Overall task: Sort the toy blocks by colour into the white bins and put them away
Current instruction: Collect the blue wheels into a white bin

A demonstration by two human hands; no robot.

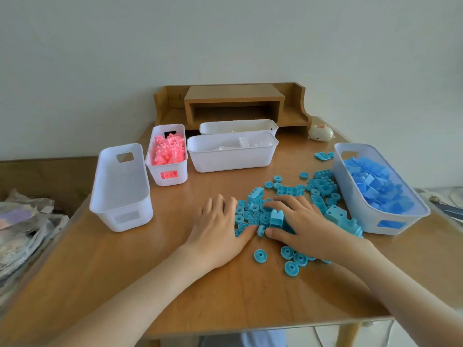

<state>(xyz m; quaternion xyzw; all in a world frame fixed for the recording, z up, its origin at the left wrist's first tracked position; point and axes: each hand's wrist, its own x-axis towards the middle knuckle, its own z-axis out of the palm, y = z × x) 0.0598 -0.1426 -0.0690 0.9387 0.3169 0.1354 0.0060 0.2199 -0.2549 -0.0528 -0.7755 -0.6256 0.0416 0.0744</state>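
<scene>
Our left hand [220,226] and right hand [303,226] lie relaxed, fingers straight, gripping nothing, cupped round the loose turquoise blocks [250,215] just beside the blue-filled bin [348,189]. Light, hard, slick pieces should skitter; we judge scooping from both sides surer than pinching single ones.

Right grip [304,221] covers part of the turquoise blocks [253,214]; pieces under the palm are hidden, and it's unclear if it holds any. Back bin [238,125] contents are mostly hidden behind the front bin [233,159]. Bags [22,234] at left are cut off and blurred. Cream object [321,132] is too small to identify. Right-edge items [448,209] are cropped. Forearms [140,296] are cut off at the bottom.
</scene>
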